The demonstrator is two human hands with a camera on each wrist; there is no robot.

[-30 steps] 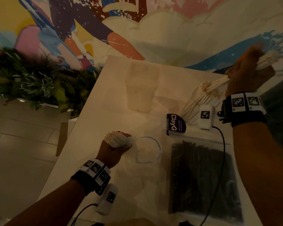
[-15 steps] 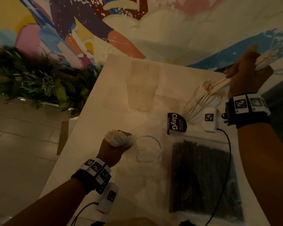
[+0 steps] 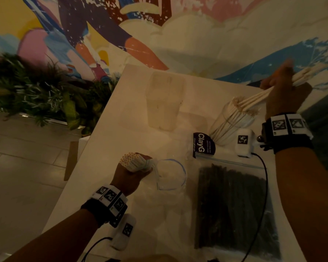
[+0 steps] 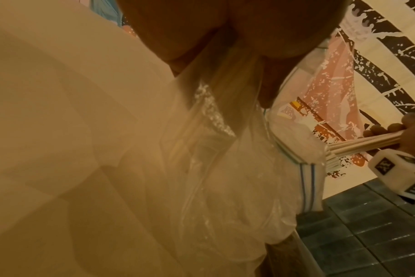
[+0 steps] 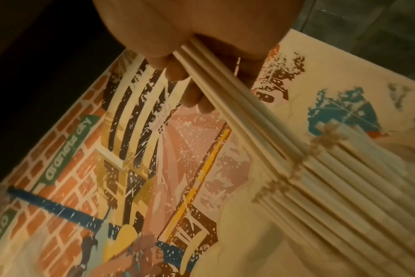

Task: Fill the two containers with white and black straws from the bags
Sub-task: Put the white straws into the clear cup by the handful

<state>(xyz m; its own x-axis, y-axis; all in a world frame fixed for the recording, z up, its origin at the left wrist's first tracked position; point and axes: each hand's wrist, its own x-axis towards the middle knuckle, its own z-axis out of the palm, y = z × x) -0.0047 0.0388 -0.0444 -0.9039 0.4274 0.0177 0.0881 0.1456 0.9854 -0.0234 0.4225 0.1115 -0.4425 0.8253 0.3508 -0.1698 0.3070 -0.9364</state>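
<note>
Smooth white table (image 3: 110, 133), slim white paper straws (image 3: 254, 98) in right hand (image 3: 286, 95)

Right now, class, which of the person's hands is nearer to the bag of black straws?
Left. The left hand sits beside the bag of black straws, gripping white straws; the right hand is raised beyond it, over the straw container.

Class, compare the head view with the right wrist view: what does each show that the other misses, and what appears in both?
Only the head view shows the left hand gripping a bundle of white straws, the bag of black straws, the empty container and the table. Only the right wrist view shows the right hand's curled fingers from beneath and a green sign on the mural. Both show the right hand holding white straws over the filled container.
</note>
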